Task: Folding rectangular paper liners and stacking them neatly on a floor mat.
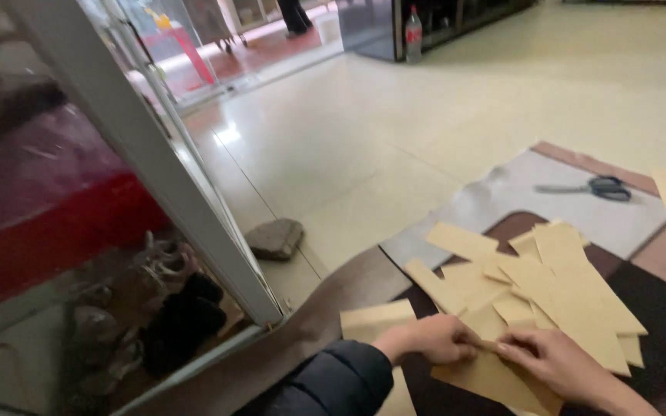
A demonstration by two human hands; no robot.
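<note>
Both hands are down on the floor mat (656,323), pinching the same tan paper strip (494,374). The left hand (429,339), coming out of a dark padded sleeve (340,381), has its fingers closed on the strip's near end. The right hand (552,362) meets it fingertip to fingertip, closed on the same piece, so the two hands touch over the paper.

Just beyond the strip, away from the person, lies a loose pile of similar tan strips (548,277), overlapping at all angles on the dark mat. One more tan sheet (375,317) lies just left of the left hand. Farther past the pile, on a grey cloth (502,196), rest scissors (591,187) with dark handles, well apart from the hands. Left of the pile, on the pale tiled floor (394,123), a grey stone (275,237) sits near the metal door frame (156,162). A bottle (414,35) stands far across the floor.
</note>
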